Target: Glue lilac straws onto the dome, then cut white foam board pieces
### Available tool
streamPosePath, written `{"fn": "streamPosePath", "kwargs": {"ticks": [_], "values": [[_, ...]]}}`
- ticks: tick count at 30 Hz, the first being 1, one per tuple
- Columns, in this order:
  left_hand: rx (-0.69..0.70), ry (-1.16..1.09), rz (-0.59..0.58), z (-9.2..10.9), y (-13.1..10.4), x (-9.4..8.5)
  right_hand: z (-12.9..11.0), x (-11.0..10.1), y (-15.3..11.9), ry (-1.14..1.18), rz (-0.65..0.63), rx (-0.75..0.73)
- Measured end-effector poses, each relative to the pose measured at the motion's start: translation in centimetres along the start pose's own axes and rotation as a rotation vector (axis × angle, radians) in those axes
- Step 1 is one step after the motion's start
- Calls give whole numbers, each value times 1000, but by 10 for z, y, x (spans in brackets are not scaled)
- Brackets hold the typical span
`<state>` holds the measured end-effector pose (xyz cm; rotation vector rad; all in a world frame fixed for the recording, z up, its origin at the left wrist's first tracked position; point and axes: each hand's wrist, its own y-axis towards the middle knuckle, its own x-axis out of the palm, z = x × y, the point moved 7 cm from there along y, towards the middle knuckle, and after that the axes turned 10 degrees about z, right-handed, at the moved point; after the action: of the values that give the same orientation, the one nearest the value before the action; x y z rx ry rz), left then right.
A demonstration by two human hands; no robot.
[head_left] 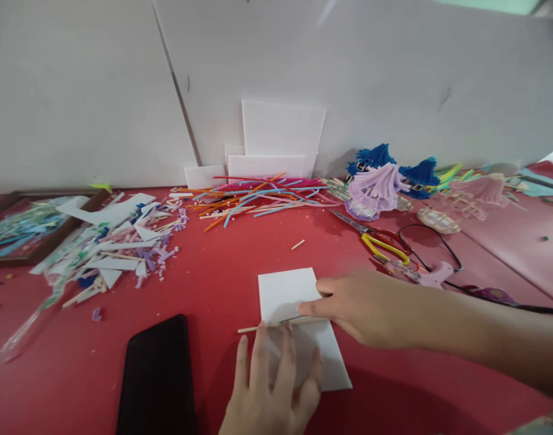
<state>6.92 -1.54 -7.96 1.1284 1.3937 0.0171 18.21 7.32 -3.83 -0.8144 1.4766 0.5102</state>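
Note:
A rectangular piece of white board (288,287) lies on the red table. Across its middle rests a thin wooden stick (248,330), its left end sticking out past the board. My left hand (274,386) is spread, fingertips pressing on the stick and the board's lower half. From the right, my right hand (344,308) reaches over the board with its fingers curled and the index finger pointing left along the stick. A thin dark line shows at that fingertip; whatever the right hand grips is mostly hidden.
A black phone (159,374) lies left, near scraps (113,248) and a brown frame (36,254). Coloured stems (258,196) and leaning white boards (283,130) are at the back. At right are scissors (349,222), yellow-handled pliers (385,249), a glue gun (421,275) and a lilac fuzzy-roofed model (378,187).

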Motion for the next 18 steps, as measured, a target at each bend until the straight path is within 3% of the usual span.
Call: {"fn": "streamPosePath", "kwargs": {"ticks": [12,18], "values": [[37,14,0,0,1,-2,4,3,-4,43,-3,34],[31,60,86,1,-5,3,9,8,-7,94,25,59]]}}
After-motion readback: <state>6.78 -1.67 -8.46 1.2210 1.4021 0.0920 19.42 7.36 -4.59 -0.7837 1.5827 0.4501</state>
